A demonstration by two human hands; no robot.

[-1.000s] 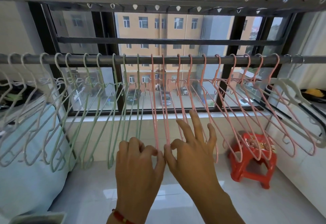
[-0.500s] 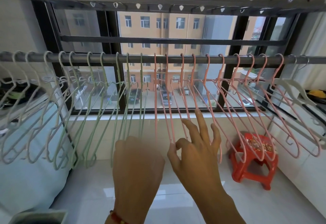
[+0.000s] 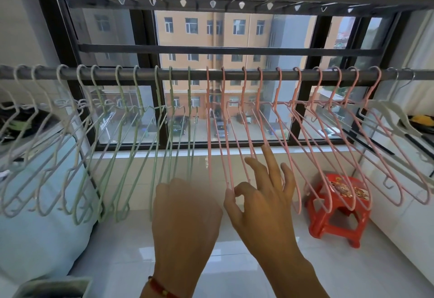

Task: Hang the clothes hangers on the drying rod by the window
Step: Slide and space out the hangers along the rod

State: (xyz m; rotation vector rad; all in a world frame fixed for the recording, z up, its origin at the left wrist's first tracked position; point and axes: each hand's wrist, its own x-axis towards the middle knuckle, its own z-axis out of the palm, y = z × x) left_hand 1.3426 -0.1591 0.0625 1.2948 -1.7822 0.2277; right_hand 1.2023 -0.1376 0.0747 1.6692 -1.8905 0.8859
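Your right hand (image 3: 263, 206) pinched the bottom of a pink hanger (image 3: 225, 133) between thumb and forefinger, other fingers spread. Your left hand (image 3: 185, 213) was raised by the green hangers (image 3: 131, 138); I couldn't tell its grip. All hung on the rod (image 3: 234, 74).

rod (image 3: 234, 75): matt grey metal | hangers (image 3: 279, 119): smooth coated wire | stool (image 3: 338, 206): glossy red plastic
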